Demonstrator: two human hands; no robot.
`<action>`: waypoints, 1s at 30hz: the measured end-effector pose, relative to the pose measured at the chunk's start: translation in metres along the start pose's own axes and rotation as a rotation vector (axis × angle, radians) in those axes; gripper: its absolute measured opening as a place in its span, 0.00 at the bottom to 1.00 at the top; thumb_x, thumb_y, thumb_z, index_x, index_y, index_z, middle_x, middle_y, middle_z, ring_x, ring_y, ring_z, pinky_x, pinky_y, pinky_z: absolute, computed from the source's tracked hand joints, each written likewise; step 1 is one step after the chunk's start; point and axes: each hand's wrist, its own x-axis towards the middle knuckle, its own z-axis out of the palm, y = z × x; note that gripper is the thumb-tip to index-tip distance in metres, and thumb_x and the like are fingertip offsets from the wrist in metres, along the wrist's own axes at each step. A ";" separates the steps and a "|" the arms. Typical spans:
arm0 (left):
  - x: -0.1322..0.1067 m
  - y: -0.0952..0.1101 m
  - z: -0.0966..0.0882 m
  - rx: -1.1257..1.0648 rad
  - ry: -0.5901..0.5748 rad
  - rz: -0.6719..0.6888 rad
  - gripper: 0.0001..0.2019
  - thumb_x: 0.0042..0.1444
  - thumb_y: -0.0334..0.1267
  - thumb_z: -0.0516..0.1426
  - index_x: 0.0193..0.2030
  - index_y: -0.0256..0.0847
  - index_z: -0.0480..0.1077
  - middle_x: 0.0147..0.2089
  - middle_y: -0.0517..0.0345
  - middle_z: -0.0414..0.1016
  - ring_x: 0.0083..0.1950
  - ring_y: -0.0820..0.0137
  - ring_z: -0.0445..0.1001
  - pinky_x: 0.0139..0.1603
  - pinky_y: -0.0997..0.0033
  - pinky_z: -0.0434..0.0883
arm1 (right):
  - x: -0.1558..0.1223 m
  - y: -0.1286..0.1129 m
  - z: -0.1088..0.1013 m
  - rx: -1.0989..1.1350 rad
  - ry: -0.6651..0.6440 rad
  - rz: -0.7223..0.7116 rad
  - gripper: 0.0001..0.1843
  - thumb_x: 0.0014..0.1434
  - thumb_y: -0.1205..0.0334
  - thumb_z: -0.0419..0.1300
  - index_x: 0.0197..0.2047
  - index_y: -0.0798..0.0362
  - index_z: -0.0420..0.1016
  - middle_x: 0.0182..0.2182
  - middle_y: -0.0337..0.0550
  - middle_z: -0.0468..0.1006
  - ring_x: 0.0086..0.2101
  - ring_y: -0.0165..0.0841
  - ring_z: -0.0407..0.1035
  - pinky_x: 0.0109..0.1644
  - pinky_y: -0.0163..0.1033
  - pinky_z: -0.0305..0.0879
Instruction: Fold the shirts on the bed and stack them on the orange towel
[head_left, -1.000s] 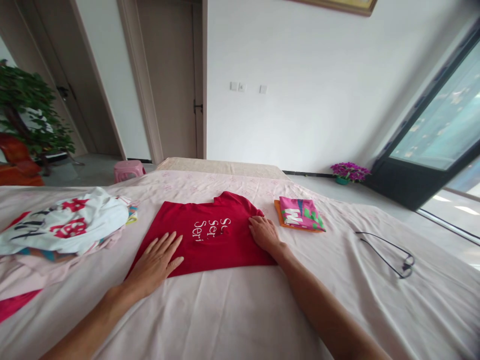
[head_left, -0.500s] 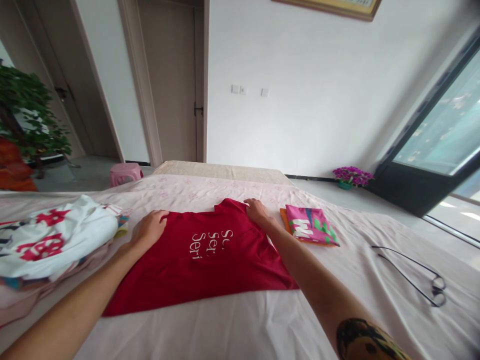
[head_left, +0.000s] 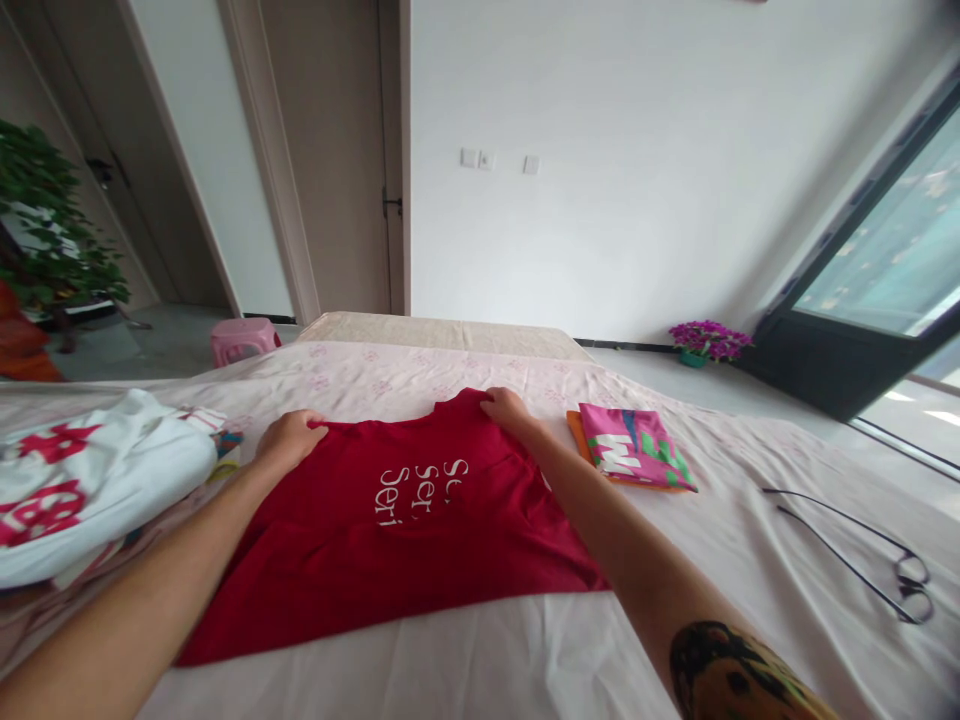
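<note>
A red T-shirt [head_left: 405,560] with white lettering lies spread on the pale bedsheet [head_left: 465,660]. At its far left edge, my left hand [head_left: 291,440] is closed on the fabric. My right hand [head_left: 506,408] pinches the shirt's far edge near the neckline, thumb and fingers together. Between the hands the far edge runs fairly straight, and creases cross the shirt's right half. My right forearm covers part of the shirt's right side.
Right of the shirt sit folded pink and orange clothes [head_left: 637,450]. Eyeglasses [head_left: 855,550] lie farther right. A heap of white and red clothes [head_left: 112,470] is at the left. Beyond the bed are a pink stool [head_left: 244,340] and purple flowers [head_left: 709,340].
Both hands have closed on the shirt's far edge, where their fingers lay looser before. The shirt's near edge sits slightly closer to me. The view has tipped down a little.
</note>
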 end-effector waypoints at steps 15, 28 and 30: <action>-0.166 -0.068 -0.014 -0.148 -0.037 0.413 0.07 0.49 0.40 0.52 0.35 0.47 0.67 0.40 0.59 0.79 0.43 0.63 0.76 0.48 0.68 0.70 | -0.202 0.038 -0.035 0.260 0.013 -0.387 0.20 0.46 0.76 0.51 0.37 0.51 0.77 0.37 0.40 0.80 0.40 0.34 0.72 0.47 0.36 0.66; -0.165 -0.078 -0.012 -0.076 0.031 0.416 0.08 0.50 0.39 0.52 0.36 0.47 0.69 0.42 0.58 0.80 0.45 0.63 0.78 0.48 0.69 0.70 | -0.227 0.051 -0.028 0.070 0.143 -0.485 0.30 0.50 0.79 0.51 0.52 0.49 0.76 0.55 0.46 0.73 0.54 0.36 0.66 0.59 0.41 0.63; -0.164 -0.075 -0.014 -0.103 0.047 0.355 0.09 0.50 0.41 0.53 0.38 0.47 0.71 0.43 0.59 0.81 0.44 0.63 0.79 0.47 0.68 0.71 | -0.221 0.051 -0.033 -0.033 0.153 -0.471 0.24 0.57 0.76 0.52 0.51 0.48 0.77 0.56 0.46 0.72 0.55 0.37 0.65 0.57 0.41 0.64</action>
